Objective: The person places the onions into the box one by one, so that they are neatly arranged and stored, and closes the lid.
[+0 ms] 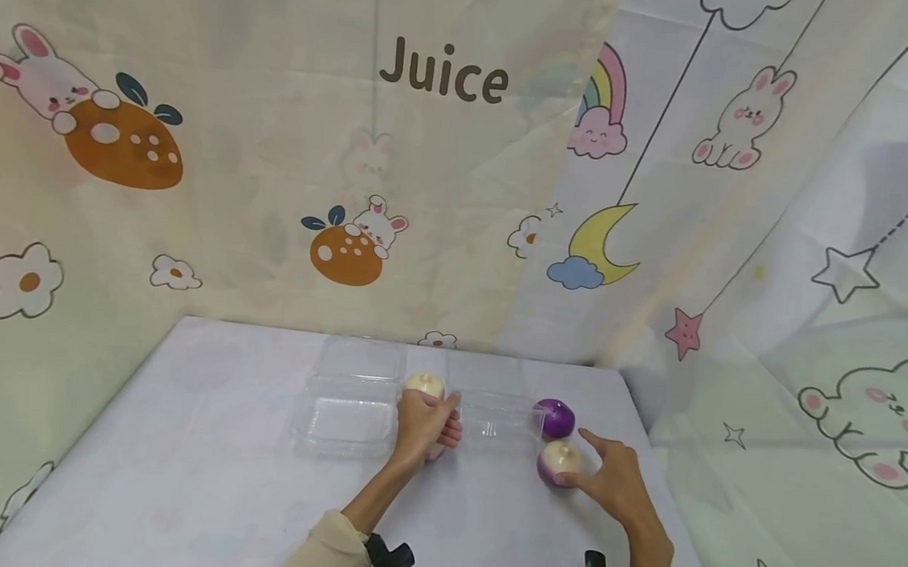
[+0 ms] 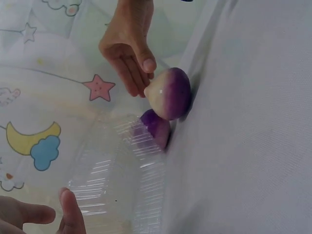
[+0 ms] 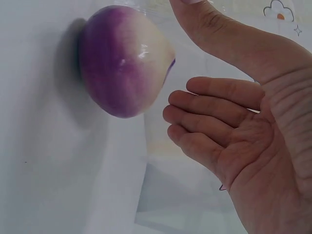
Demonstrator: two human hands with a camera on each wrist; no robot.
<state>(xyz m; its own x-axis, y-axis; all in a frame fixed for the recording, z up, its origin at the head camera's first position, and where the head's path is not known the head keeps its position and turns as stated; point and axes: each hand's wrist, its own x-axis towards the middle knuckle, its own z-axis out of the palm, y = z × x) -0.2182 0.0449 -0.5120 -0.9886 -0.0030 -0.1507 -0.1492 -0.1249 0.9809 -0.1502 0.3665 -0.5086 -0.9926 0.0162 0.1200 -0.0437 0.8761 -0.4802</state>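
Box of clear plastic (image 1: 350, 423) lies at left; beside it the left hand (image 1: 422, 422) parts thumb and finger, contact with a second box (image 1: 492, 417) unclear. Farther right, a purple-and-white onion (image 1: 558, 459) sits tip up, nearer than a purple onion (image 1: 554, 417); the right hand (image 1: 618, 479), its closer hand, is just right, thumb and fingers wide, gripping nothing.

Backdrop (image 1: 260, 26): I see pale cloth behind the desk (image 1: 193, 458), lettered "Juice".
Desk: white-topped from where I watch.
Right-hand cloth (image 1: 769, 294): I make out a yellow moon (image 1: 592, 238), a rainbow (image 1: 614, 85) and a pinkish-red star (image 1: 683, 333).
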